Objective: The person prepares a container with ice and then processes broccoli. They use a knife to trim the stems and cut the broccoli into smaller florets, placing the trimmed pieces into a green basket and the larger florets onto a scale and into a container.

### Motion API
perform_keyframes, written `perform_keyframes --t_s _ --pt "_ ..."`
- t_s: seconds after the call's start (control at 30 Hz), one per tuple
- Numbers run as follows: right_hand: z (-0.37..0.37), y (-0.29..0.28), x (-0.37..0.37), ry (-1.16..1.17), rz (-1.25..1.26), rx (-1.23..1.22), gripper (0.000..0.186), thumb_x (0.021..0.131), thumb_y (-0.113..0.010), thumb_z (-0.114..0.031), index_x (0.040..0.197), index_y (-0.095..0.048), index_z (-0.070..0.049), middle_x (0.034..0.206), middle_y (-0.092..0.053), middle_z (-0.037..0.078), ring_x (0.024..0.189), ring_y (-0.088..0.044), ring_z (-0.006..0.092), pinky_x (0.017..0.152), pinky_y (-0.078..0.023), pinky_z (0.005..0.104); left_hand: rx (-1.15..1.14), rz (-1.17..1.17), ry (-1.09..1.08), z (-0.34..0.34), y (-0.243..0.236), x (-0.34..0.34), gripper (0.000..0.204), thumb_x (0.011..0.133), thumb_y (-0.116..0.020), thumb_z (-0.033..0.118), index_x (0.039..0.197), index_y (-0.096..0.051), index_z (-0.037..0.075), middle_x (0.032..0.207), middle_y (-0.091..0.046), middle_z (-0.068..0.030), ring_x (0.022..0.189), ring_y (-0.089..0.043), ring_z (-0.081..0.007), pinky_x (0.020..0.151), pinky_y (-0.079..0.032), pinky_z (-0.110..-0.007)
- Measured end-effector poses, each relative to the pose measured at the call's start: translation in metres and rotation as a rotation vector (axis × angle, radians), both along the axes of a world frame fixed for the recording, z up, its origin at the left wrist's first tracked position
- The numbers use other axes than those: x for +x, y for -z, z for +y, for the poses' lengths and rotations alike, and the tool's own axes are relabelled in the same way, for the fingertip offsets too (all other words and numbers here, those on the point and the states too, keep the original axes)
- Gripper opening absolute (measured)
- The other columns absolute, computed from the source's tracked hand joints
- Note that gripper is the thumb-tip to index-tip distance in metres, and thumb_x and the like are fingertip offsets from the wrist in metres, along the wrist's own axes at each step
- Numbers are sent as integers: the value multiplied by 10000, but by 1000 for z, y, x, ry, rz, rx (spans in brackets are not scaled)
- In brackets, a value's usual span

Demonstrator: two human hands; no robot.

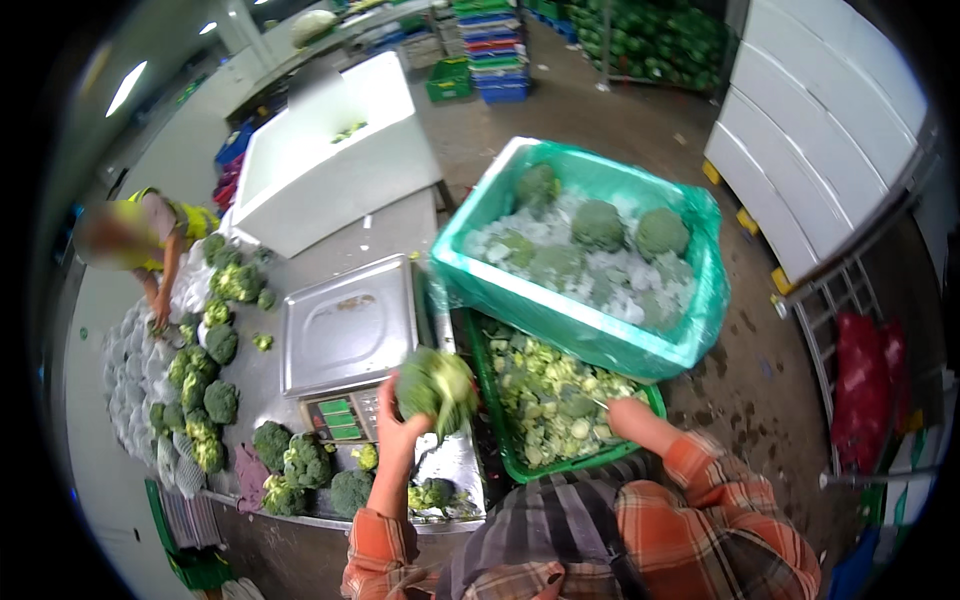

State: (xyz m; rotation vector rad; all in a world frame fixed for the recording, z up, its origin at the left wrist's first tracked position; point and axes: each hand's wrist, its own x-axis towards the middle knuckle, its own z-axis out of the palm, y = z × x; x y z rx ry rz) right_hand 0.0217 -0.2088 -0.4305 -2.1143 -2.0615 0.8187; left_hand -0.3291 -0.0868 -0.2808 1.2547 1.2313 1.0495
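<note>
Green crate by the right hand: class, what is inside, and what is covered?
Pale and green broccoli trimmings lie in the green crate. They cover its bottom; the lined box hides part of its far side, and the right hand covers some trimmings.

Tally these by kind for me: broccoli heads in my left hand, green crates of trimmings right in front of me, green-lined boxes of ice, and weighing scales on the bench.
Broccoli head in your left hand: 1
Green crate of trimmings: 1
Green-lined box of ice: 1
Weighing scale: 1
Total: 4
</note>
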Motion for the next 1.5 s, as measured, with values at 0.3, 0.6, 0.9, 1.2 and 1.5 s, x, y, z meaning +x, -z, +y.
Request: perform_keyframes --t_s 0.3,0.6,0.9,1.2,1.5 --pt "-17 8 -42 -48 169 -2 205 804 -500 -183 871 -570 -2 705 -599 244 685 -590 423 652 -482 502 107 269 -355 99 15 -94 712 787 -690 250 1332 -320 -21 1269 -439 -168 1131 -458 -226 948 -376 -325" --pt "-24 16 -47 4 139 -47 178 800 -552 -182 861 -592 -19 740 -605 227 720 -589 412 673 -474 476 70 206 -573 105 -32 -151 789 783 -640 490 1342 -354 12 1263 -449 -224 1099 -488 -267 881 -406 -332" --pt "-13 2 -93 -65 162 -286 247 834 -531 -219 956 -588 -12 806 -612 236 794 -585 418 708 -460 489 -165 -301 -427 125 1 -120 645 688 -731 239 1209 -374 105 963 -550 -152 652 -582 -231 387 -462 -312" --pt "-28 41 -77 -68 192 -156 271 803 -509 -256 856 -599 -6 739 -612 223 694 -589 424 649 -473 515 469 -941 -715 216 -88 -360 409 937 -432 265 1281 -381 50 1265 -422 -180 1097 -507 -285 961 -432 -433" --pt "-18 52 -58 -18 402 -422 320 837 -457 -234 1063 -548 -27 849 -614 203 770 -588 393 683 -457 496 21 63 328 231 -40 23 325 886 -559 194 1163 -524 27 1016 -613 -109 848 -622 -173 719 -505 -285"
